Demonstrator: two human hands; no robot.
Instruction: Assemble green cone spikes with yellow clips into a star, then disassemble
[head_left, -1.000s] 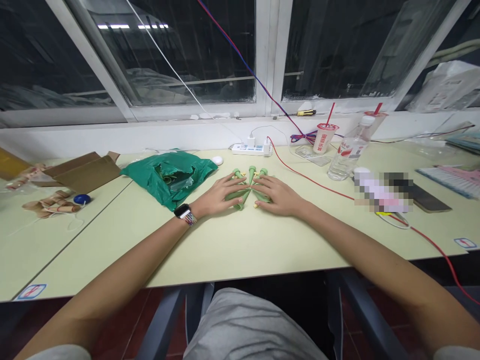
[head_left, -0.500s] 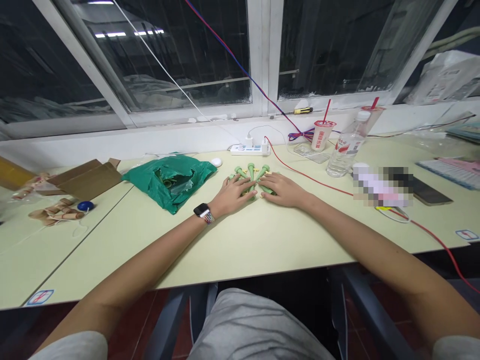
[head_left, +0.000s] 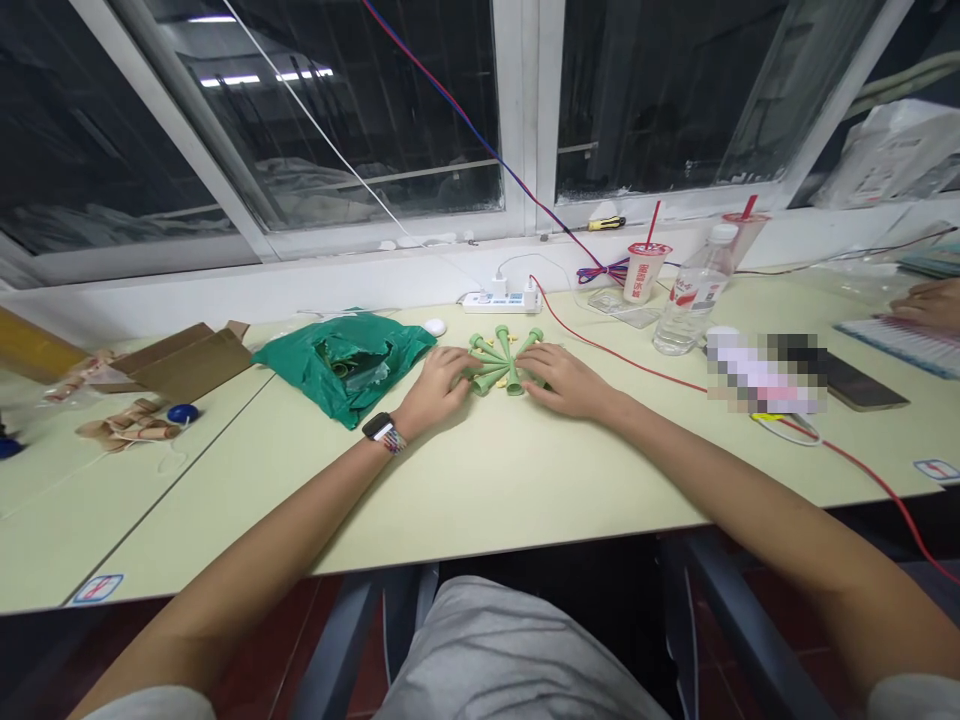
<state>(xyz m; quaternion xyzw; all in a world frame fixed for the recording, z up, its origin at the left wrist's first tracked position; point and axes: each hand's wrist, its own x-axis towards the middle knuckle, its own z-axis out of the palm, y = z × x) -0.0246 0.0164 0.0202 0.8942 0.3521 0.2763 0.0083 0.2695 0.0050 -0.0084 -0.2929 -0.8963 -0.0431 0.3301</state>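
Several green cone-shaped pieces (head_left: 504, 345) lie on the pale table (head_left: 525, 490) in a star, narrow ends together at the middle and wide ends outward. Small yellow bits show between them. My left hand (head_left: 437, 388) rests at the star's left side, fingers apart, its fingertips by the left cones. On the right side, my right hand (head_left: 564, 382) lies with spread fingers partly over the right cones. Neither hand is seen to lift anything. The cones under the right fingers are partly hidden.
A torn green bag (head_left: 349, 365) and cardboard (head_left: 180, 365) lie left. A power strip (head_left: 501, 302) stands behind the cones. To the right are a bottle (head_left: 686, 300), a cup (head_left: 645, 275), a red cable (head_left: 637, 362) and a phone (head_left: 862, 380). Another person's hand (head_left: 930, 303) shows far right.
My left hand has moved left off the cones, uncovering the star's middle and lower cones. My right hand has barely shifted. Another person's hand has appeared at the right edge.
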